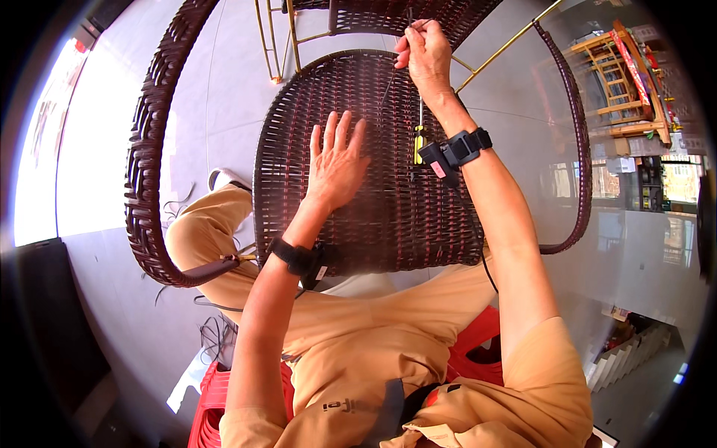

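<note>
A dark brown woven chair seat (358,231) fills the middle of the view, in front of my knees. My left hand (336,166) is spread flat with its fingers apart, over or on the left part of the weave; contact cannot be told. Up at the seat's far edge, my right hand (427,60) is closed in a pinch. A thin dark weaving strand (388,91) runs from its fingers down toward the weave. Below the right hand lies a screwdriver (419,145) with a yellow and black handle, its thin shaft pointing away from me.
Thick woven armrest loops curve round the seat, one at the left (149,157) and one at the right (581,149). Gold metal rods (293,37) stand beyond. Loose dark strands (215,332) lie on the grey floor at left. A wooden rack (620,82) stands far right.
</note>
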### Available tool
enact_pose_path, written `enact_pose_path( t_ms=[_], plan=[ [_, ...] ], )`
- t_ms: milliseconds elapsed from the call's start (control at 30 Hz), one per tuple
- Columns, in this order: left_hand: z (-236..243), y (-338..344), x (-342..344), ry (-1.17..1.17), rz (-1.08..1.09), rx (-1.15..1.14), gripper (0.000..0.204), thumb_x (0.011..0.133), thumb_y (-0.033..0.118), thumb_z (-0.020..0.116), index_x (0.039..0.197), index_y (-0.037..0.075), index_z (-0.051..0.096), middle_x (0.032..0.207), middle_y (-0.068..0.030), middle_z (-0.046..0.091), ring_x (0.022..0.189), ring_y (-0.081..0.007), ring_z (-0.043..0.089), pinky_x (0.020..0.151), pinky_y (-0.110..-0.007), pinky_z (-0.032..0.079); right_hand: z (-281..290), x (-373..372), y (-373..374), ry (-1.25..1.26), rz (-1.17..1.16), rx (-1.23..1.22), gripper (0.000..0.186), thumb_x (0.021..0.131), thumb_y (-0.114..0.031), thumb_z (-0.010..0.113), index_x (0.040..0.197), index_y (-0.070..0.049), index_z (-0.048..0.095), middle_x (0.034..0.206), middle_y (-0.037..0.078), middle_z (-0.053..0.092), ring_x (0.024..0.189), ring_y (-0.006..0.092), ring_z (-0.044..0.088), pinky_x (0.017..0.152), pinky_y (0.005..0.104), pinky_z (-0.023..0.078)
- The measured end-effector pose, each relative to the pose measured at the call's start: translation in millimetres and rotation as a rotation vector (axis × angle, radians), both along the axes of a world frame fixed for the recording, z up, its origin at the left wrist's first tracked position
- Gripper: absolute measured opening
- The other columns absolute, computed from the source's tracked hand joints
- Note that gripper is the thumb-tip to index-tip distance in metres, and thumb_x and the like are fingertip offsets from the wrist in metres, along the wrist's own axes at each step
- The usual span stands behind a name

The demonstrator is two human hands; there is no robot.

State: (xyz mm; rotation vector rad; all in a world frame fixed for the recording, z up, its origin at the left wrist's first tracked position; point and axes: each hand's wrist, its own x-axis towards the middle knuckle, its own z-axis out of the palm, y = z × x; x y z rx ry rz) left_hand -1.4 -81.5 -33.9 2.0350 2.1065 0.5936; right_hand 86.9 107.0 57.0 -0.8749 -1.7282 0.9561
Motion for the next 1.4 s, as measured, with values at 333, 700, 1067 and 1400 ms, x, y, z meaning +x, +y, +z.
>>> enact_pose_path(
  t_ms=[333,700,1067,1400],
  plan=[
    [6.3,2.6,-2.5,-0.052,0.010,-0.029,0.066,0.085,0.028,0.061,0.143,0.018,0.032,0.148,-0.0123,0.025,0.140,-0.0314,0.016,0.113,-0.052,0.010,-13.1,15.9,-6.4,0.007,0.396,-0.273,0.039,0.084,-0.012,0.066,0.120,-0.001,0.053,0.100,0.011,0.065,0.084,0.0144,0.065,0.070,0.0255,0.056],
    [3.8,1.7,-3.7,-0.030,0.000,-0.016,0.067,0.084,0.030,0.061,0.144,0.020,0.031,0.148,-0.0117,0.025,0.140,-0.0319,0.016,0.113,-0.052,0.010,-47.9,36.3,-6.3,-0.241,0.479,-0.408,0.019,0.085,-0.006,0.060,0.102,-0.005,0.066,0.099,0.006,0.066,0.082,0.0131,0.064,0.069,0.0262,0.054],
    [1.5,-0.4,-3.7,0.022,0.002,-0.040,0.066,0.087,0.032,0.057,0.145,0.019,0.028,0.150,-0.0121,0.022,0.141,-0.0311,0.014,0.114,-0.051,0.008,-43.0,19.8,-19.3,-0.355,0.214,-0.246,0.014,0.090,-0.010,0.059,0.086,0.003,0.064,0.070,0.009,0.066,0.058,0.0127,0.067,0.045,0.0217,0.053],
    [-1.1,-0.9,-0.7,0.099,-0.007,-0.079,0.065,0.090,0.033,0.052,0.148,0.019,0.023,0.152,-0.0120,0.018,0.142,-0.0304,0.011,0.114,-0.051,0.006,-83.9,3.0,-9.3,-0.370,-0.063,-0.037,0.022,0.085,-0.006,0.051,0.067,-0.003,0.062,0.057,0.012,0.063,0.049,0.0204,0.065,0.049,0.0314,0.054]
  ],
)
